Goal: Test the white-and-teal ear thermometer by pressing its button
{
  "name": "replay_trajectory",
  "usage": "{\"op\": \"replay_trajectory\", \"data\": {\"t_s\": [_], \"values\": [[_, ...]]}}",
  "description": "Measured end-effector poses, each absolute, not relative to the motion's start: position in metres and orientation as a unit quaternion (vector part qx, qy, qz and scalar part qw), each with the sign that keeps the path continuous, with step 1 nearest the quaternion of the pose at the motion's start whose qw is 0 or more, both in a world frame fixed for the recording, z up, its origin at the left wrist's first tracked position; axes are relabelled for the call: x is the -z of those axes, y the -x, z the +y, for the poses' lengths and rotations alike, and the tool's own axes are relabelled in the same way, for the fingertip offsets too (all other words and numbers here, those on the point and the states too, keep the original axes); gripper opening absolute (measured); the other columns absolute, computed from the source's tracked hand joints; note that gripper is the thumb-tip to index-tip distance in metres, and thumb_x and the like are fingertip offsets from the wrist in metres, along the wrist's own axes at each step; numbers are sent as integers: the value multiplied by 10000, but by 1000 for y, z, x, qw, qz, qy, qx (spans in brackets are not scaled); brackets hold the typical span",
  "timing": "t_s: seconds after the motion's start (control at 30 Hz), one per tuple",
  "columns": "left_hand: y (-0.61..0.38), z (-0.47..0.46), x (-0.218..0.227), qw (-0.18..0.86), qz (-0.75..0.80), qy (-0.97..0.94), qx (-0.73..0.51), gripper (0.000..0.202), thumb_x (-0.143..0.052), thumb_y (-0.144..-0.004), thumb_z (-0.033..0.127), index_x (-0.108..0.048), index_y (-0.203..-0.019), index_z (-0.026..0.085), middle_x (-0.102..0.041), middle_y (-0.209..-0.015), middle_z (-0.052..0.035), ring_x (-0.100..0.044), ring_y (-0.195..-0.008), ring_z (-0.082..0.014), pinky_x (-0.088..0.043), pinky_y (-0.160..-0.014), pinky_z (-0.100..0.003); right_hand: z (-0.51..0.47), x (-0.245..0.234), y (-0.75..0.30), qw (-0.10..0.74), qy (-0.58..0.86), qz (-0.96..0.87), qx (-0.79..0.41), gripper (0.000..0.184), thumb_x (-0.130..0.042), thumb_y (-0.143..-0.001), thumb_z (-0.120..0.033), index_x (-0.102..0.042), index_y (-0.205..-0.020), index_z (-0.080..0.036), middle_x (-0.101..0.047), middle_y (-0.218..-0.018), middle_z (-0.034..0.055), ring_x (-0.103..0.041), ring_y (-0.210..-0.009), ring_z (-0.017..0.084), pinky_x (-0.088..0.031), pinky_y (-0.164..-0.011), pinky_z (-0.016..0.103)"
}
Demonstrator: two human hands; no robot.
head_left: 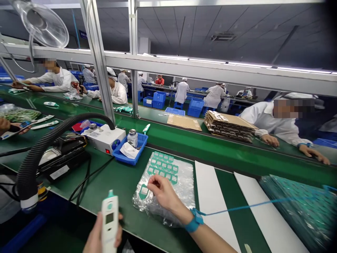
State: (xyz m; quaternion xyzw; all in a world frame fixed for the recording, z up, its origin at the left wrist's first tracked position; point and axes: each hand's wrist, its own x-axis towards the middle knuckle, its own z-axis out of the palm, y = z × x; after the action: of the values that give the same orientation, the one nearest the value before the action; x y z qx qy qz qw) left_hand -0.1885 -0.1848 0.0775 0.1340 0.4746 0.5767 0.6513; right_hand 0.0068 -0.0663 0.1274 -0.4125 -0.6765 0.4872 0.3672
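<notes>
Left hand (92,237) closed round a white thermometer (110,223), screen showing, green tip up; base cut off by bottom edge, palm mostly hidden. Right hand (166,194), thumb and forefinger pinched, at a green-rimmed piece (143,192) over clear plastic bag (184,186); whether gripped, can't tell.

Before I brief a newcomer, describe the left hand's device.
Start at the near edge of the green bench. There, the left hand holds the white device, green tip up. Unlike the similar one beyond the blue tray, it's hand-held.
</notes>
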Motion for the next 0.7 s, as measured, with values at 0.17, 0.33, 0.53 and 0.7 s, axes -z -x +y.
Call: {"op": "replay_trajectory", "data": {"t_s": [0.17, 0.33, 0.53, 0.7], "values": [[110, -177, -101, 713, 466, -168, -496, 569, -486, -791, 692, -645, -827, 147, -547, -477, -20, -416, -423, -114, -353, -452, -226, -104, -150, -28, 370, 366, -667, -533, 74, -558, -834, -157, -556, -762, -173, -537, -693, -20, -482, -628, 111, -361, -570, 217], [84, -171, -106, 715, 467, -201, -479, 550, -441, -829, 668, -619, -801, 148, -549, -475, -15, -435, -426, -119, -334, -456, -228, -118, -154, -48, 351, 371, -658, -553, 89, -525, -866, -166, -536, -779, -180, -539, -680, -24, -545, -588, 117, -402, -564, 226], [72, -171, -106, 700, 500, -202, -468, 565, -512, -749, 719, -597, -673, 166, -545, -456, -19, -445, -416, -131, -366, -441, -242, -126, -151, -61, 349, 402, -692, -488, 126, -528, -846, -113, -541, -744, -185, -546, -712, -20, -540, -648, 120, -408, -609, 227], [69, -178, -92, 643, 577, -250, -437, 538, -567, -689, 727, -625, -656, 193, -580, -472, -35, -493, -410, -171, -439, -448, -290, -134, -140, -69, 376, 452, -657, -473, 120, -615, -777, -111, -536, -737, -191, -528, -800, -7, -522, -740, 137, -411, -643, 235]]}}
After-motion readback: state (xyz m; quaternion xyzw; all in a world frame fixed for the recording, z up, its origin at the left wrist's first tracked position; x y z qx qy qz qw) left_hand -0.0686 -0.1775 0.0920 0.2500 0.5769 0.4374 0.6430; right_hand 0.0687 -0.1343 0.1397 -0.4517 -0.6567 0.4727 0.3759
